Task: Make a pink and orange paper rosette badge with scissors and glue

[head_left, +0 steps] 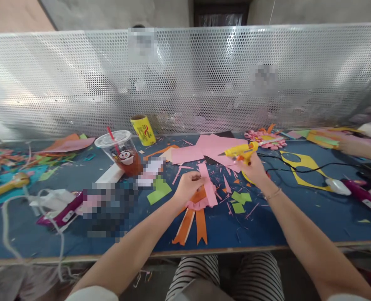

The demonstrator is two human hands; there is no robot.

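My right hand [255, 167] is wrapped round a yellow glue gun [240, 151], whose nozzle points left above the table. With its fingers pinched together, my left hand [189, 187] grips a pink paper strip [209, 189] at its left edge. Under the strip lies an orange rosette [201, 194] with a pleated pink edge. Two orange tails [201, 225] with notched ends hang from it toward me. My left hand covers part of the rosette.
Pink sheets [209, 147] and green scraps [239, 202] lie around my hands. A lidded drink cup [127, 156] and a yellow roll [144, 131] stand to the left. Behind the table rises a perforated metal screen [185, 75]. Another person's hand [361, 146] is at the far right.
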